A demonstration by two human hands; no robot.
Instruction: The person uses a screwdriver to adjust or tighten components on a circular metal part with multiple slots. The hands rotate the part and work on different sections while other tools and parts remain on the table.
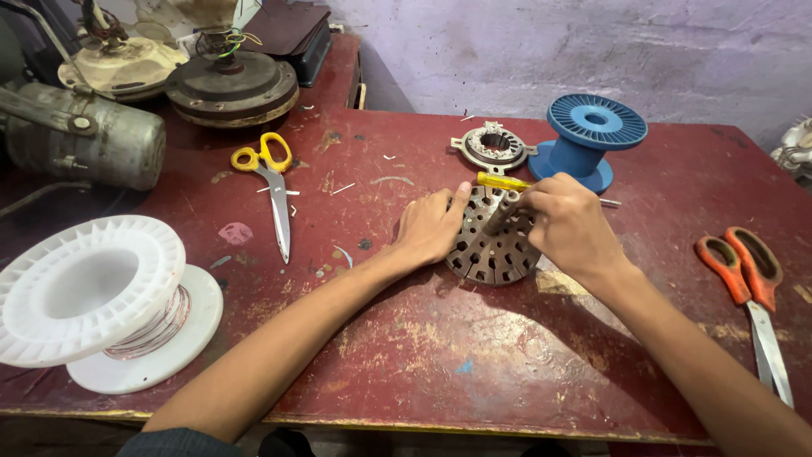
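Both hands meet on a round slotted metal core (493, 245) lying flat near the middle of the red table (423, 355). Left hand (431, 227) lies against the core's left edge, fingers loosely curled and thumb stretched along the rim, steadying it without closing around it. Right hand (568, 222) is closed around a grey rod (501, 211) that stands tilted in the core's centre, and seems also to hold a yellow-handled screwdriver (501, 181) whose shaft sticks out past the knuckles.

By the look of it, the rod is being worked in the centre hole while the core is braced; the next move calls for firm pressure from the left hand and a straight push or twist from the right, so the rod does not jam.

Nearest on the left sits a white spool (97, 296) with thin wire. Orange scissors (753, 296) lie at the right edge, yellow scissors (271, 182) further back on the left. Beyond the hands are a small metal ring part (493, 145) and a blue spool (588, 140), with old fan motors (228, 80) at the far left.
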